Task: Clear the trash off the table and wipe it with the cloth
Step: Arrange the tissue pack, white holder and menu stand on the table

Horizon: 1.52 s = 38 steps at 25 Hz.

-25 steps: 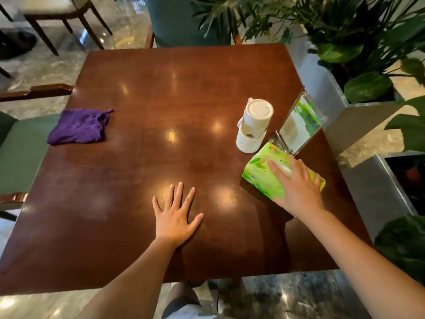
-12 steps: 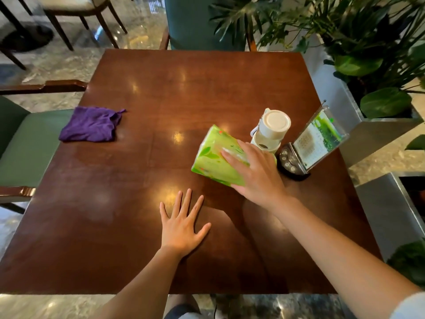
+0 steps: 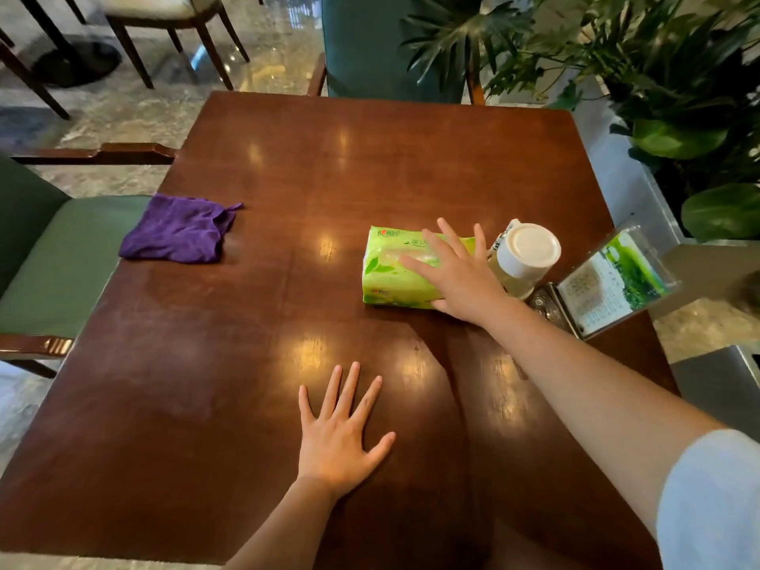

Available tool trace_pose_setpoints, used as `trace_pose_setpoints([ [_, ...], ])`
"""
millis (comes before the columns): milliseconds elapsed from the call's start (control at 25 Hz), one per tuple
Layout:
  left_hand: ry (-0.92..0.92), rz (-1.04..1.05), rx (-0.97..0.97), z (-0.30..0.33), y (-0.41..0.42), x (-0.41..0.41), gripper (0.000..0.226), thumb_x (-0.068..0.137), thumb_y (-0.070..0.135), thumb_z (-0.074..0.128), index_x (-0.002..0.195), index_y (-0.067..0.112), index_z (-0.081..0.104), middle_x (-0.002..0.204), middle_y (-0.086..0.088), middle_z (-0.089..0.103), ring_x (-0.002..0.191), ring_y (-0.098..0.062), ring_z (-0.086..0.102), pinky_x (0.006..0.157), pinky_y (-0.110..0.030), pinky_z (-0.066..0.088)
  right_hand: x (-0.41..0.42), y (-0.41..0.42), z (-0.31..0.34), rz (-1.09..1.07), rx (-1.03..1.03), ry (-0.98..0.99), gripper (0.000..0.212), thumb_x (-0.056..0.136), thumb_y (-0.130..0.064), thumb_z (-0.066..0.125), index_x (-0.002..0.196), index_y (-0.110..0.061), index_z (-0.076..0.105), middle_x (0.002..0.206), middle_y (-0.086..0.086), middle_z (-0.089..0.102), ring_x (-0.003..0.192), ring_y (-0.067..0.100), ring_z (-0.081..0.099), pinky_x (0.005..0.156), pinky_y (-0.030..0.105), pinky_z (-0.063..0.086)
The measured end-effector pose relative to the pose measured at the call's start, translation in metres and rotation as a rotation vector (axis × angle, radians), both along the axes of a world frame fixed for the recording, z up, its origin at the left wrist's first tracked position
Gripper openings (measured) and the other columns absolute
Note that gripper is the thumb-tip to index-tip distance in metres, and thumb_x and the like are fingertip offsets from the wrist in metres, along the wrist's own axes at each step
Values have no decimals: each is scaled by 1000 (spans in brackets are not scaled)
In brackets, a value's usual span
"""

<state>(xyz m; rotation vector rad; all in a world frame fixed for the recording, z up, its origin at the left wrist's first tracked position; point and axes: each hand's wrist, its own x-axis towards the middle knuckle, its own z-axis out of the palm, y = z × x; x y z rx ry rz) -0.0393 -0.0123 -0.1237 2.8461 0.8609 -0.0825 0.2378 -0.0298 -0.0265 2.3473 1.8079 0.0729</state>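
Note:
A purple cloth [image 3: 181, 230] lies crumpled at the left edge of the dark wooden table [image 3: 370, 158]. A green tissue pack [image 3: 386, 269] lies flat right of the table's middle. My right hand [image 3: 456, 273] rests on top of it, fingers spread across its top and thumb at its near side. My left hand [image 3: 339, 438] lies flat on the table near the front edge, fingers apart, holding nothing.
A white lidded container [image 3: 526, 253] stands just right of the tissue pack. A clear sign holder [image 3: 612, 281] leans at the right edge. A green chair [image 3: 53, 261] is at the left, a teal chair [image 3: 370, 47] at the far side, planters with leafy plants [image 3: 678, 117] at the right.
My right hand lifted the tissue pack from the right front of the table, carried it left past the white container and set it down flat. My left hand stayed put.

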Motion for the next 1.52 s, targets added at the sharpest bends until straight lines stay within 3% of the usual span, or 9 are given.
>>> trace_pose_setpoints([
  [200,1,-7,-1,0,1,2,75,82,73,31,147,39,14,157,0,9,144,-22,-1,106,-65,3,-9,8,-6,-71,13,45,106,80,-14,68,139,-48,-13,156,7,-12,141,34,-10,102,72,12],
  [480,6,-8,-22,0,1,-1,75,82,72,34,147,38,18,157,-1,13,144,-23,2,105,-64,5,5,22,-19,-120,9,139,101,82,3,58,139,-52,-5,157,2,-9,141,33,-11,103,71,5],
  [760,17,0,-16,1,2,0,74,82,73,31,147,40,15,157,0,9,144,-22,-1,106,-65,2,14,22,-15,-25,-49,139,101,81,-4,65,140,-51,-3,157,0,-10,141,29,-15,105,71,4],
  [920,4,4,-12,0,1,-1,74,83,73,30,147,41,12,158,1,6,144,-21,-4,106,-65,1,1,22,-6,-88,-52,44,105,76,-33,72,141,-45,-9,156,6,-11,141,32,-12,102,72,7],
  [1000,-1,5,-9,-1,2,-1,74,83,73,30,147,40,13,158,0,7,144,-22,-3,106,-65,1,-11,12,9,-117,39,7,99,75,-46,69,144,-39,-2,157,9,-7,142,30,-10,104,70,6],
  [1160,-7,-2,4,-1,2,-2,74,82,73,30,147,40,15,157,0,9,144,-22,-1,106,-64,2,-12,-28,52,-377,387,-43,79,75,-40,71,141,-28,29,155,14,11,142,31,1,107,64,7],
  [1320,-5,-1,7,-2,1,-2,74,82,72,31,147,39,16,157,-1,13,144,-22,2,106,-64,2,17,-56,67,-635,112,212,77,79,-33,67,142,-36,23,153,11,12,135,38,17,100,57,31],
  [1400,-7,0,10,-2,1,-2,74,82,72,31,147,39,16,157,0,13,144,-22,1,106,-64,1,26,-61,64,-610,116,327,70,81,-18,63,140,-35,29,144,13,24,118,42,36,93,46,39],
  [1520,-14,-3,13,-2,1,-1,74,82,72,30,146,39,16,157,0,14,143,-22,2,106,-63,1,28,-69,66,-567,188,347,66,76,-9,66,133,-33,42,128,14,35,106,40,43,86,41,41],
])
